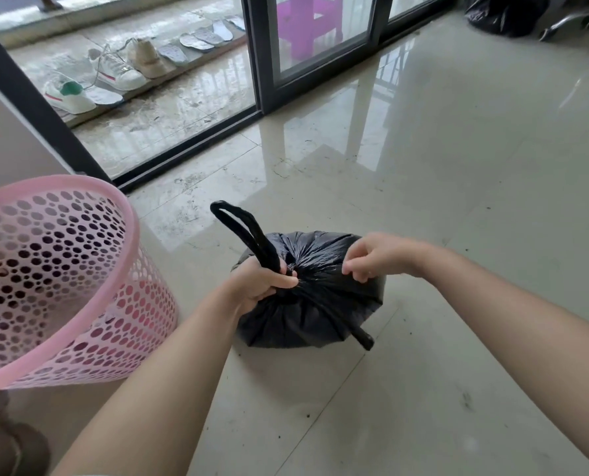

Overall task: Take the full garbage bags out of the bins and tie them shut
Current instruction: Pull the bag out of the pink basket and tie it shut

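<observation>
While the black garbage bag (306, 297) is sitting on the tiled floor (457, 201) at lower centre of the frame, out of the bin, its mouth is gathering into tight pleats at a neck on the bag's upper left. Film reads thin, soft and glossy: probably slippery under a flat palm, and likely to tear if pulled at one point. Bulk looks rounded and slumped, so contents are judged light to moderate and loose. Best holds are the drawstring loops, not the film.

Left hand (262, 281) is clenching around the base of one drawstring loop (241, 228), which is standing up stiffly toward upper left. Right hand (375, 257) is hovering curled over the bag's upper right; fingers are bent as if pinching, but whether they are gripping film, string or nothing cannot be told. A second drawstring end (358, 333) is lying down the bag's front toward lower right, free.

Knot not yet visible; judged mid-tie.

Pink perforated bin (52, 280) is standing just beside the bag at left edge. Another black bag (505, 15) is lying well apart at upper right. Shoes (114, 68) are lining up beyond the sliding door (262, 63) at upper left.
</observation>
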Tool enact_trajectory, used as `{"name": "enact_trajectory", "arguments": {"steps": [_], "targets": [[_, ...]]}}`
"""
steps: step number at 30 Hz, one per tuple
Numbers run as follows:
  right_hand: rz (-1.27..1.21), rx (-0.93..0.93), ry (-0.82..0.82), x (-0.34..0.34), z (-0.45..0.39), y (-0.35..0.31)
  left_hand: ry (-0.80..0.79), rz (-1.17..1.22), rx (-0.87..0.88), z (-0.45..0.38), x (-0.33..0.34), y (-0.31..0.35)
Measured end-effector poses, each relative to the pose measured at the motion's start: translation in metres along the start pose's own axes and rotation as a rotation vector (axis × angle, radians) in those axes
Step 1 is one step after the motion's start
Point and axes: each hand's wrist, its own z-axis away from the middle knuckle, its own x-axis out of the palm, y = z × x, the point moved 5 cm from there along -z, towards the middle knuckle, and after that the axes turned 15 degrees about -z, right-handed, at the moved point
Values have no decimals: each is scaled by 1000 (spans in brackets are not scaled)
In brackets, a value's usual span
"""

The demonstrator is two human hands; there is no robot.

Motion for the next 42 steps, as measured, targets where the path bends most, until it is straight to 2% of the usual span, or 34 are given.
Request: {"name": "enact_trajectory", "arguments": {"steps": [4, 7, 9, 11, 14, 16, 19, 21, 25, 27, 31, 32, 34, 36, 38, 42], "targets": [[-103, -167, 284, -8, -10, -11, -17, -106, 68, -1, 10, 10], [-220, -209, 346, 1, -15, -12, -30, -240, 133, 0, 18, 24], [-197, -224, 285, 7, -15, -13, -42, -329, 182, 2, 24, 33], [-134, -230, 143, 16, -17, -15, -74, -415, 215, 5, 29, 38], [-10, -157, 10, 25, -18, -12, -83, -536, 221, 7, 29, 39], [54, -96, 0, 25, -17, -10, -35, -555, 214, 5, 23, 38], [52, -32, 17, 22, -15, -10, 87, -455, 164, 0, 16, 32], [108, -10, 26, 24, -15, -10, 247, -409, 132, -2, 10, 25], [189, -15, -8, 40, -18, -13, 536, -562, 183, 2, 4, 21], [200, -42, -9, 46, -20, -15, 583, -675, 186, 1, 5, 17], [137, -71, 16, 45, -16, -16, 563, -868, 97, -1, 9, 13], [149, -69, 17, 44, -15, -16, 551, -818, 104, -1, 9, 15], [179, -69, 19, 41, -15, -14, 466, -534, 117, -3, 5, 17], [156, -78, 17, 38, -15, -11, 248, -166, 65, -3, 8, 15], [178, -85, 12, 38, -15, -10, 64, 91, 5, -3, 14, 11], [235, -104, -10, 40, -17, -12, -93, 218, -29, -4, 11, -3]]}}
